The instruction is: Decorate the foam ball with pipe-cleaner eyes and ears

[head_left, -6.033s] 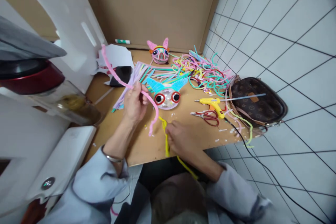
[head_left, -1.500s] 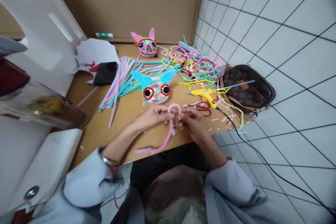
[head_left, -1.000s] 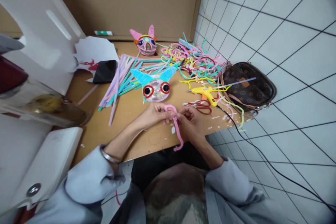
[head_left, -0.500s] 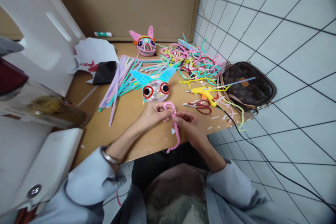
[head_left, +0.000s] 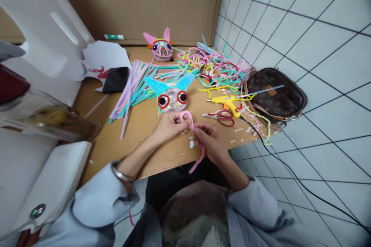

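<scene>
On the tabletop (head_left: pixel 107 141) lie a black phone (head_left: pixel 116 79), white paper (head_left: pixel 108 56) by it, and (well apart, at right) a patterned brown bag (head_left: pixel 281 102).

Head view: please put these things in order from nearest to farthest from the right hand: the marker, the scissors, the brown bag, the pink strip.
From the right hand:
1. Pink strip: held in its fingers.
2. Scissors: just beyond the hand.
3. Brown bag: farther to the right.
4. Marker: far left, at the back.

Hands (head_left: pixel 168 128): two. Eared figures (head_left: pixel 173 99): two. Held pipe cleaner (head_left: pixel 201 156): one. Glue gun (head_left: pixel 225 100): one. Scissors (head_left: pixel 217 115): one. Bag (head_left: pixel 278 104): one.
</scene>
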`<state>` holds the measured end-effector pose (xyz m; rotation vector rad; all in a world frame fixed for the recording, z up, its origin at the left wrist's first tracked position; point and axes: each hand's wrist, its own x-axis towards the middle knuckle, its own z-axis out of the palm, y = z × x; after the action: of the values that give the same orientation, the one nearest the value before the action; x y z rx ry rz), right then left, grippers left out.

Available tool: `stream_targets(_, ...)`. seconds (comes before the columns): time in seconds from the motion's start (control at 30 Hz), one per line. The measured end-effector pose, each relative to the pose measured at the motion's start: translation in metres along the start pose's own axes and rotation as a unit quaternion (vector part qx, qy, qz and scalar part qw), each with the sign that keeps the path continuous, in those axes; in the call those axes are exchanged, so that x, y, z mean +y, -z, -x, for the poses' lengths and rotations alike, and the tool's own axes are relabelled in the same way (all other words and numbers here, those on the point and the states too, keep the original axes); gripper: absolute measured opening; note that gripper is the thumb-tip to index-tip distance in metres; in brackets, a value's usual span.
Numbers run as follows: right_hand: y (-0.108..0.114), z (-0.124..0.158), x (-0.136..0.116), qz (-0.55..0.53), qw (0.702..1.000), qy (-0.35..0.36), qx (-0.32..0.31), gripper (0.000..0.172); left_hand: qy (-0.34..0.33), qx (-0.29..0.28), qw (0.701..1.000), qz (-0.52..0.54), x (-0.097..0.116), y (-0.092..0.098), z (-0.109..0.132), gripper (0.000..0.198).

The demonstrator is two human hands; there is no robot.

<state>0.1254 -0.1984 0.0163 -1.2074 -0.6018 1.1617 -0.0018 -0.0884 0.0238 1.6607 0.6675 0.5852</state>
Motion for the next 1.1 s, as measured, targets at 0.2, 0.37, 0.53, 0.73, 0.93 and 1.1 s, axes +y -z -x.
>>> stream_targets(0.2, 0.003, -0.004, -0.001, -0.041, 0.998, -0.047, -0.031, 0.047, -0.012, -0.004, 1.0, -0.009, 0.0, -0.001, 0.0, 0.029)
stream_targets(0.37, 0.003, -0.006, -0.004, -0.063, 0.992, -0.106, -0.04, 0.04, -0.017, -0.016, 1.0, -0.003, 0.002, -0.003, 0.002, 0.027)
stream_targets(0.53, 0.002, -0.005, -0.006, -0.059, 0.991, -0.109, -0.044, 0.038, -0.022, -0.009, 1.0, -0.006, 0.003, -0.002, 0.005, 0.031)
stream_targets(0.73, 0.005, -0.003, -0.007, -0.035, 0.994, -0.098, -0.022, 0.035, -0.054, 0.041, 0.997, -0.028, 0.005, 0.002, 0.008, 0.051)
stream_targets(0.93, 0.004, 0.003, -0.015, -0.027, 0.996, -0.069, -0.052, 0.027, -0.066, 0.079, 0.993, 0.062, 0.011, 0.001, 0.009, 0.055)
stream_targets(1.1, 0.001, 0.002, -0.016, -0.075, 0.993, -0.067, -0.057, 0.03, -0.065, 0.045, 0.99, 0.117, 0.01, 0.0, 0.006, 0.049)
